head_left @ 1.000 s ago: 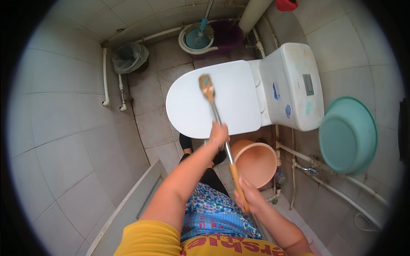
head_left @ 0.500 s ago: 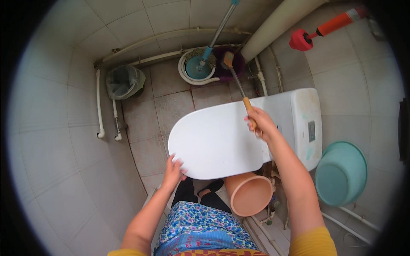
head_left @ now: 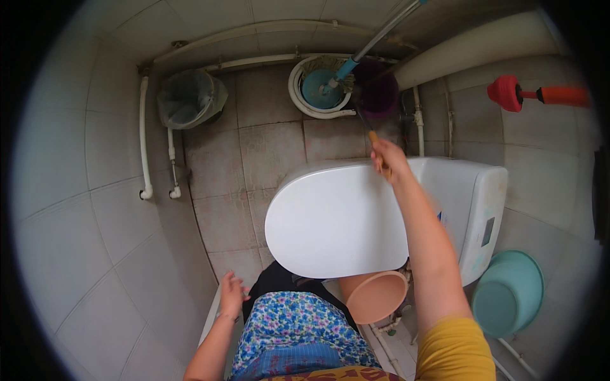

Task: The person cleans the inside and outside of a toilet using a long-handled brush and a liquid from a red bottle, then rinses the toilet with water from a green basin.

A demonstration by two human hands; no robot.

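Observation:
My right hand (head_left: 391,160) is closed round the wooden handle of a toilet brush (head_left: 373,137), reaching over the far side of the white toilet. The brush's shaft slants away toward a dark purple bucket (head_left: 383,95). Its head is dim and hard to make out at the bucket's left rim. Below my hand, the smooth white toilet lid (head_left: 330,222) covers the bowl. My left hand (head_left: 234,295) hangs free beside my dark trousers, its fingers apart and nothing in them.
A mop (head_left: 327,86) stands in a white bucket (head_left: 294,95) by the far wall. A lined bin (head_left: 190,101) sits at the far left corner. Nearer are a peach bucket (head_left: 378,298) and a green basin (head_left: 508,295). A red plunger (head_left: 506,94) is at the right wall.
My right hand has carried the brush farther away, its head dropping from above the purple bucket to its left rim. My left hand has drawn back off the lid's edge. The view has shifted.

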